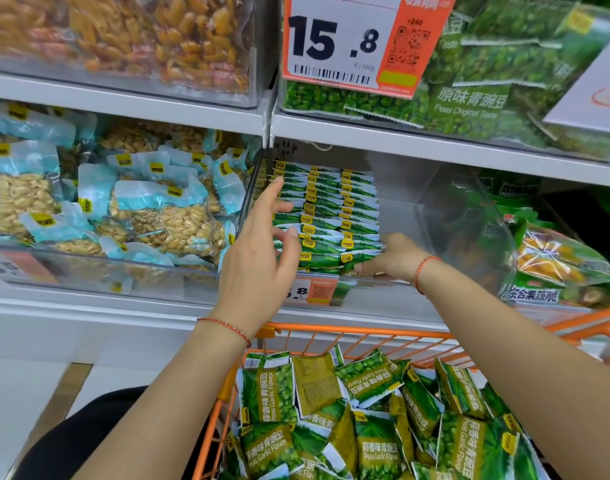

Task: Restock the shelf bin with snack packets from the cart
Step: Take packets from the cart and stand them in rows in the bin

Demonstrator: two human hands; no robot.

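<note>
Garlic pea packets (pixel 326 220) fill the bin's (pixel 470 209) left half; many wait in the cart (pixel 362 332). Left hand (pixel 262 244) spread wide, right hand (pixel 393 256) pressing the rows.

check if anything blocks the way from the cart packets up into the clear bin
Nothing visible does. The garlic pea packets lie loose in the orange cart, below the clear bin. Its right half is bare beside the stacked packets; only the person's left hand and right hand are there.
</note>
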